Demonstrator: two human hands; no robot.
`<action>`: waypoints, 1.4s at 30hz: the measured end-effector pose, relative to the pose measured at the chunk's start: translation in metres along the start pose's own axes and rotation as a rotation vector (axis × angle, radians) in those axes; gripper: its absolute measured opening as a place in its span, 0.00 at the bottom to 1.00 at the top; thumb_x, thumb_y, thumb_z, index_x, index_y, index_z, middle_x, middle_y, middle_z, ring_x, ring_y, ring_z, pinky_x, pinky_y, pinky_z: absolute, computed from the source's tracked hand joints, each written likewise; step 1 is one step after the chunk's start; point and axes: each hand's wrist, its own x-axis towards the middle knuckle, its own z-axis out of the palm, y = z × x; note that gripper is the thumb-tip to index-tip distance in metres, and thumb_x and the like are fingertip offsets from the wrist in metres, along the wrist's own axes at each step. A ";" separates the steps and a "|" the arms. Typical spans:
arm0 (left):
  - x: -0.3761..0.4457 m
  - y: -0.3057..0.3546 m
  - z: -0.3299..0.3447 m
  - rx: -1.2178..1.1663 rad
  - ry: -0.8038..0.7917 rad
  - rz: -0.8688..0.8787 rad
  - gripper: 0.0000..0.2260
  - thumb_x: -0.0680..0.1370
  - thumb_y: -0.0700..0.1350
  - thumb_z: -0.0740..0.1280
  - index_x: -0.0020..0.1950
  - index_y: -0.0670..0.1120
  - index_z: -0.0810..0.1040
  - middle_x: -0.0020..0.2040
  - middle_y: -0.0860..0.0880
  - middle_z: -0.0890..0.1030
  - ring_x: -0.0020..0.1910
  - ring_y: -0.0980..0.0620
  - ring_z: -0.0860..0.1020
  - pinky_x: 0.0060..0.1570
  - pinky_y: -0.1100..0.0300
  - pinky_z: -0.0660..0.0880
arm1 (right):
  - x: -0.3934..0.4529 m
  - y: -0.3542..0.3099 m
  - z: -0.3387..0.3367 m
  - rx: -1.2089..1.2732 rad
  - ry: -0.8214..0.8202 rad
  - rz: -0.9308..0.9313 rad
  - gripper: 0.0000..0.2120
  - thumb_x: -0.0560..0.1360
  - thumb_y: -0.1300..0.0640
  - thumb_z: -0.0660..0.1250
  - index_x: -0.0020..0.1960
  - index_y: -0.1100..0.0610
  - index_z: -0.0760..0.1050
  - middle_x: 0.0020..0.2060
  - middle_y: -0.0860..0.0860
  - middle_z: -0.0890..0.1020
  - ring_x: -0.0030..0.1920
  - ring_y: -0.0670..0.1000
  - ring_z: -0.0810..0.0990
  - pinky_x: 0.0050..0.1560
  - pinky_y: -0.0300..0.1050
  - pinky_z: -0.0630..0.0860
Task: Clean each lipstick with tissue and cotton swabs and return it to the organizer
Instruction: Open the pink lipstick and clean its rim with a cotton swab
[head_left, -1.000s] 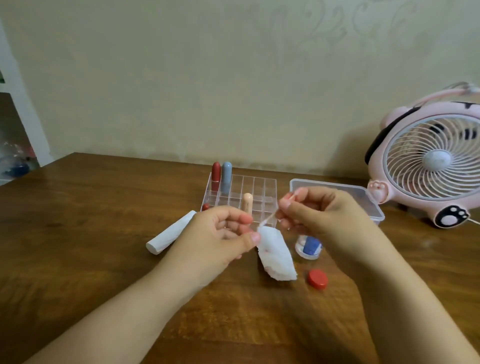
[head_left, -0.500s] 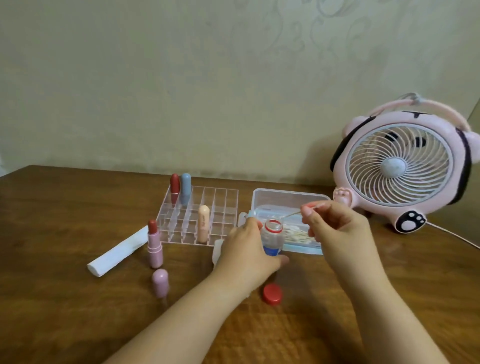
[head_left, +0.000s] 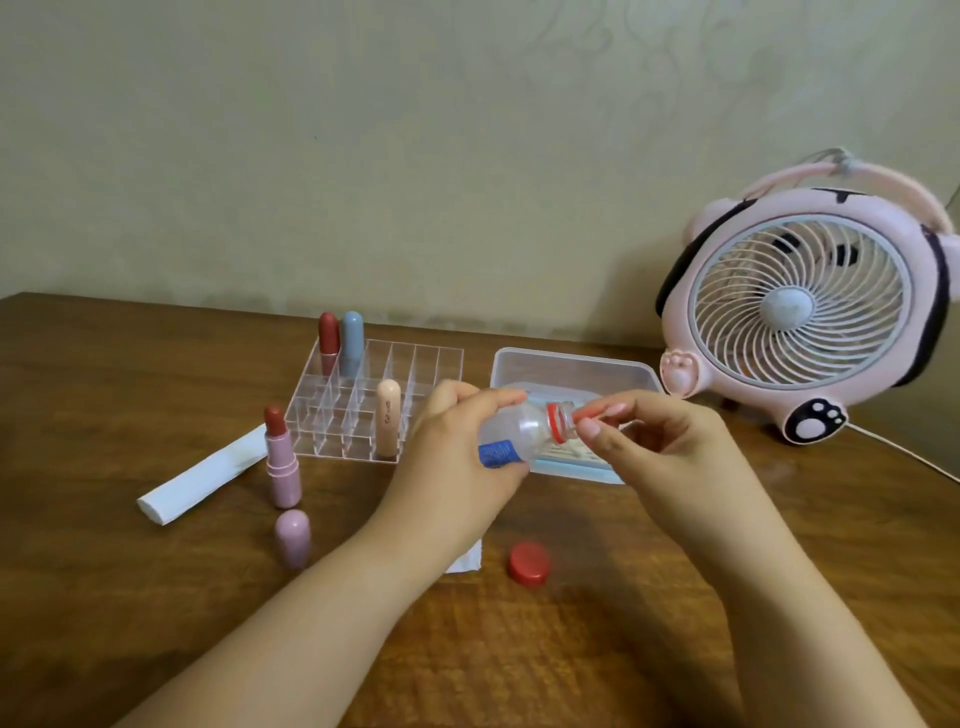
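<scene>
My left hand (head_left: 457, 457) grips a small clear bottle (head_left: 524, 426) with a blue label, tilted so its red-ringed mouth points right. My right hand (head_left: 654, 447) pinches a cotton swab at that mouth; the swab itself is barely visible. An open pink lipstick (head_left: 281, 457) with a red tip stands left of the clear organizer (head_left: 415, 374), and its pink cap (head_left: 292, 538) stands in front of it. The organizer holds a red lipstick (head_left: 328, 340), a blue-grey one (head_left: 351, 340) and a peach one (head_left: 388, 421). A folded tissue (head_left: 200, 480) lies at the left.
The bottle's red cap (head_left: 529, 564) lies on the wooden table near a tissue piece (head_left: 467, 561) under my left forearm. A clear plastic box (head_left: 571, 371) of swabs sits behind my hands. A pink fan (head_left: 805, 306) with a cord stands at the right.
My left hand has lifted the bottle off the table and tilted it toward the right. My right hand has brought the swab to the bottle's mouth. The camera view shifted.
</scene>
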 end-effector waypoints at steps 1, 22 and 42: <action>0.000 0.000 -0.001 0.003 0.001 0.012 0.23 0.71 0.41 0.73 0.64 0.54 0.75 0.47 0.63 0.66 0.50 0.78 0.62 0.45 0.86 0.57 | 0.000 0.001 0.000 -0.003 -0.011 0.014 0.03 0.71 0.55 0.70 0.41 0.48 0.82 0.36 0.44 0.83 0.32 0.43 0.76 0.32 0.32 0.72; 0.004 -0.004 -0.008 0.353 0.057 0.155 0.20 0.71 0.39 0.72 0.61 0.49 0.73 0.58 0.54 0.73 0.60 0.54 0.67 0.63 0.47 0.64 | -0.002 0.000 0.005 -0.230 -0.034 -0.013 0.04 0.73 0.56 0.70 0.44 0.47 0.79 0.38 0.44 0.79 0.36 0.42 0.74 0.35 0.28 0.70; -0.005 -0.005 0.009 -0.066 -0.190 -0.246 0.20 0.71 0.51 0.73 0.60 0.50 0.75 0.42 0.58 0.70 0.41 0.59 0.72 0.36 0.70 0.65 | -0.003 -0.004 -0.008 -0.123 0.098 0.029 0.03 0.72 0.54 0.69 0.39 0.49 0.79 0.33 0.48 0.81 0.35 0.43 0.78 0.33 0.32 0.72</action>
